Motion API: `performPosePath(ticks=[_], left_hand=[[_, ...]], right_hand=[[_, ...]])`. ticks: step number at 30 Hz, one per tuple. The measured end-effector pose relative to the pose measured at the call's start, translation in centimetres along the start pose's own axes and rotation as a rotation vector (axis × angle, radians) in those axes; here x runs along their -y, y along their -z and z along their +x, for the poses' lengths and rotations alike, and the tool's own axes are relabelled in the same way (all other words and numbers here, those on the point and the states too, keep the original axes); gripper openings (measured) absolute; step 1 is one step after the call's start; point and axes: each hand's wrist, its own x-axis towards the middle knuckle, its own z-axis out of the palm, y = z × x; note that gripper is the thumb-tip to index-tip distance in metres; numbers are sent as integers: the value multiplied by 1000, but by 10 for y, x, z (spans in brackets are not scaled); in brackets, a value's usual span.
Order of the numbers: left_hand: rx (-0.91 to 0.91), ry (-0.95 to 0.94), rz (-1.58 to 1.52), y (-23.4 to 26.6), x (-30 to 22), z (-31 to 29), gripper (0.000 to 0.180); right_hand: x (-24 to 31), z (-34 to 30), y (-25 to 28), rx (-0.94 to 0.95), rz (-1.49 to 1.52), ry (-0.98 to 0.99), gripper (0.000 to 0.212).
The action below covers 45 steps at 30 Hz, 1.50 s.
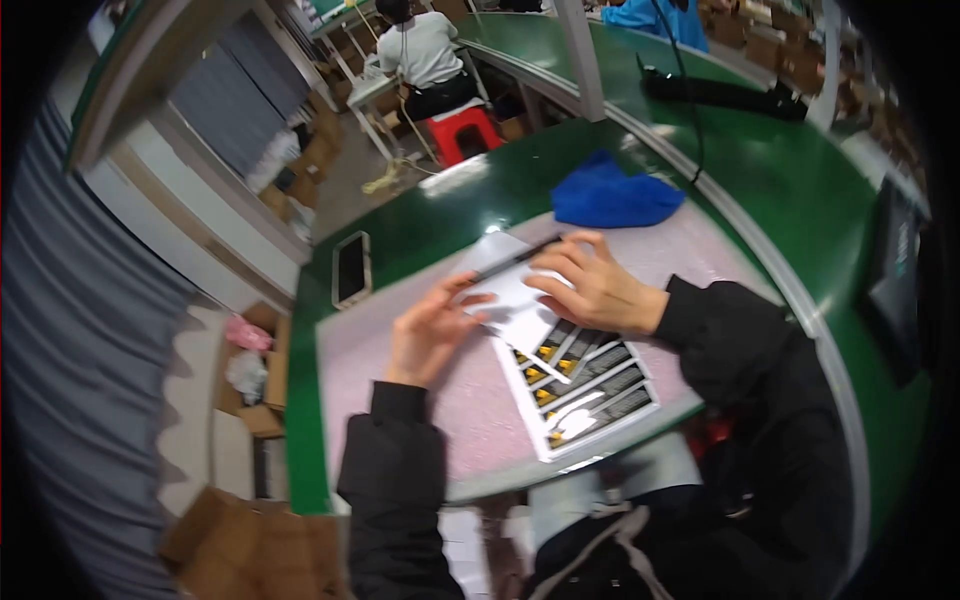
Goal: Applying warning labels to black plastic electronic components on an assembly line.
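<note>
A slim black bar-shaped object (pixel 517 260) lies slantwise between my hands, above white backing paper (pixel 520 312). My left hand (pixel 432 328) has its fingers curled at the bar's near left end. At the far right end, the bent fingers of my right hand (pixel 598 288) hold it from above. Part of each end is hidden by fingers. Beneath my right hand, a sheet of black labels with yellow marks (pixel 598 400) lies on the pale pink mat (pixel 415 430), partly overlapped by the white paper and another label piece.
A blue cloth (pixel 615 195) lies at the mat's far edge. A phone (pixel 351 268) rests on the green table (pixel 420 222) to the left. Cardboard boxes (pixel 250 545) stand on the floor at lower left. Farther off, a person (pixel 420 50) sits on a red stool (pixel 464 132).
</note>
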Motion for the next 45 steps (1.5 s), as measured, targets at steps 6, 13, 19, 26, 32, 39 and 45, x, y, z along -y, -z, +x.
performPosePath(ticks=[6,13,19,26,32,39,45], left_hand=[[98,134,140,-9,5,3,52],[112,49,183,-8,8,2,56],[83,33,228,-16,6,2,62],[2,-24,312,-41,10,3,68],[-260,-226,54,-25,8,3,61],[-378,-219,-279,11,1,-3,44],[-265,-140,-325,-5,10,-3,26]], right_hand=[[-5,-27,0,8,33,-119,31],[-8,-26,-1,-39,-12,-146,25],[-9,-25,2,-33,-7,-160,19],[-9,-23,0,-17,18,-176,17],[-12,-27,0,-4,64,-213,15],[-13,-30,1,28,179,-305,11],[-13,-31,2,52,230,-345,9]])
